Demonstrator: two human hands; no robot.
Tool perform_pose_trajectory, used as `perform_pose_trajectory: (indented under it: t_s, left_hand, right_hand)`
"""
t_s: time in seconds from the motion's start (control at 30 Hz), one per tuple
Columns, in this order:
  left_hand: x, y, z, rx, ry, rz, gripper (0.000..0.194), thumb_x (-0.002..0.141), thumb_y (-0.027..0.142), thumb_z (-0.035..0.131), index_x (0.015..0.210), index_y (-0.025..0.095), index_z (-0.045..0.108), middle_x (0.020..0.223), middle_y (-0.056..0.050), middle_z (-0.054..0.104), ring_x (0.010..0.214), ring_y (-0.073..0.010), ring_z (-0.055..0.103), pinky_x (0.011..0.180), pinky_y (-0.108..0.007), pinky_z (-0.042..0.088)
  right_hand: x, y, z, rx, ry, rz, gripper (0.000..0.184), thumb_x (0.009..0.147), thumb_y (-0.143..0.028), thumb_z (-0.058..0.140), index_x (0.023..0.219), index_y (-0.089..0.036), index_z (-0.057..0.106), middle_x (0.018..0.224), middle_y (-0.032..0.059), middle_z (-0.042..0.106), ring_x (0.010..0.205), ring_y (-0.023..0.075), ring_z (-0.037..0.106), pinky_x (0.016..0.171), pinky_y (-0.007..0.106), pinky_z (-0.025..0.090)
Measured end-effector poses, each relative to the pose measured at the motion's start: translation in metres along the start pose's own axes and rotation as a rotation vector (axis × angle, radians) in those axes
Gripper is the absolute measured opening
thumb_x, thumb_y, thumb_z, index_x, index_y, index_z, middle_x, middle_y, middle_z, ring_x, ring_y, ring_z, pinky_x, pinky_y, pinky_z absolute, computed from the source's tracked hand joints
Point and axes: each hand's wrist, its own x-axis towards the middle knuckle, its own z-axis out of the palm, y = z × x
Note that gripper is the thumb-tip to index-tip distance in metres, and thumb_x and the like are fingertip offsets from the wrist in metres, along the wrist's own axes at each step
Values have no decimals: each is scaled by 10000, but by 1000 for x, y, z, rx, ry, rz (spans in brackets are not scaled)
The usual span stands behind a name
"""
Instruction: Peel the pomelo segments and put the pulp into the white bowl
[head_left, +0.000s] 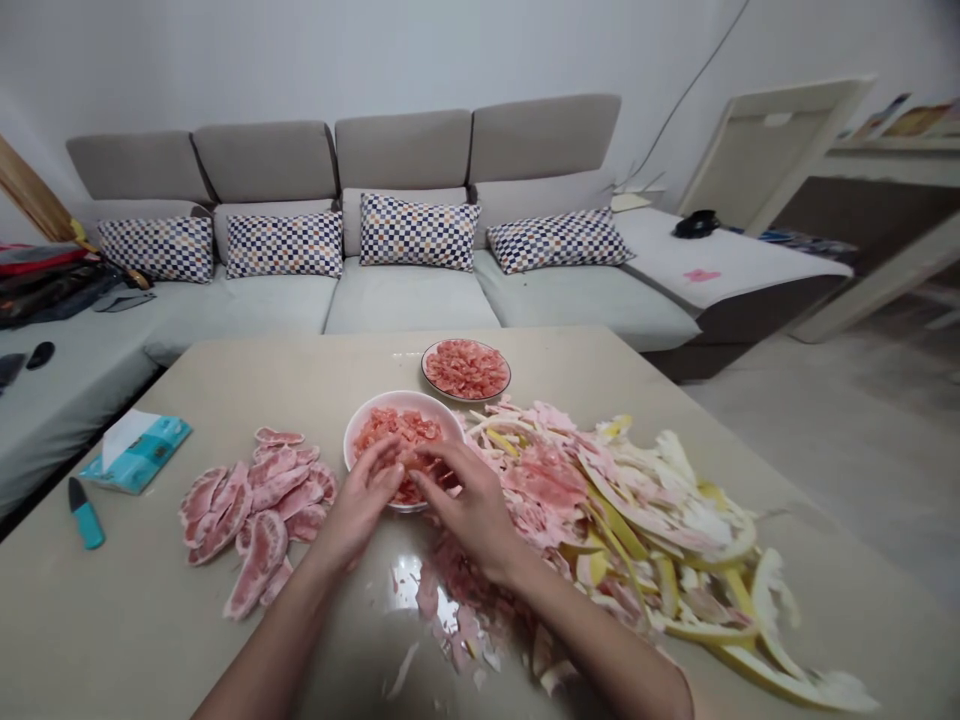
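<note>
Over the near side of a white bowl (352,432) my two hands are close together, fingers bent inward. Between their fingertips is a small piece of pomelo flesh (409,460), partly hidden by the fingers. My left hand (365,497) grips it from the left, and my right hand (471,505) pinches from the right. Loose pink pomelo pulp (397,427) fills the bowl. To the left lie several pomelo segments (266,490) still in their pale membranes. A heap of peeled membrane and yellow-edged rind (637,520) spreads to the right, reaching under my right forearm.
Behind the bowl stands a dark-rimmed plate (429,385) piled with pulp. A blue tissue pack (146,460) and a small turquoise-handled knife (87,518) lie at the table's left. A grey sofa (412,300) with checked cushions runs along the table's far side.
</note>
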Motion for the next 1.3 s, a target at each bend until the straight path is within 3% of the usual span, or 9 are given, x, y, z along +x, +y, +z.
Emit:
perform_pose_trajectory:
  t_s: [0.17,0.4,0.53,0.93,1.13,1.3]
  left_hand:
    - [4,-8,-6,95,79,27,346,731,328,736,1019,161,641,1073,-101,697,1032,-232,635,919,-341,469]
    - [8,-12,-14,482,60,184,282,742,272,707,1008,179,703,1064,-82,708,1001,-221,641,924,-330,466]
    - [6,-14,-13,519,56,190,263,747,253,693,1000,187,714,1044,-78,716,981,-224,650,901,-333,484]
    - [2,-11,-12,286,4,58,310,716,283,737,997,155,710,1095,-109,709,1015,-250,659,909,-361,504]
    - [1,-10,-14,78,-101,-34,366,757,306,718,1088,155,676,1103,-114,704,966,-240,674,916,-379,500]
    - [2,-12,-17,28,-52,-81,416,752,306,728,1132,161,636,1082,-98,694,941,-203,672,890,-331,511]
  right_hand:
    - [-3,7,2,78,-49,73,185,845,-229,620,1024,-225,666,1031,66,689,886,202,650,790,345,533]
    - [0,9,-5,40,-87,-60,186,842,-234,652,1025,-251,687,985,55,697,920,201,645,825,354,526]
    - [1,10,-5,13,-99,-89,133,844,-219,647,963,-235,706,919,58,712,877,202,651,803,350,521]
    - [4,14,1,64,-107,90,150,866,-257,589,852,-205,729,833,57,716,776,192,648,760,325,502]
    - [9,22,-3,499,-185,479,306,790,-467,644,814,-167,698,736,46,712,682,192,666,679,328,546]
    - [14,30,-9,419,-60,460,309,735,-436,702,877,-162,710,869,66,723,751,194,670,719,332,545]
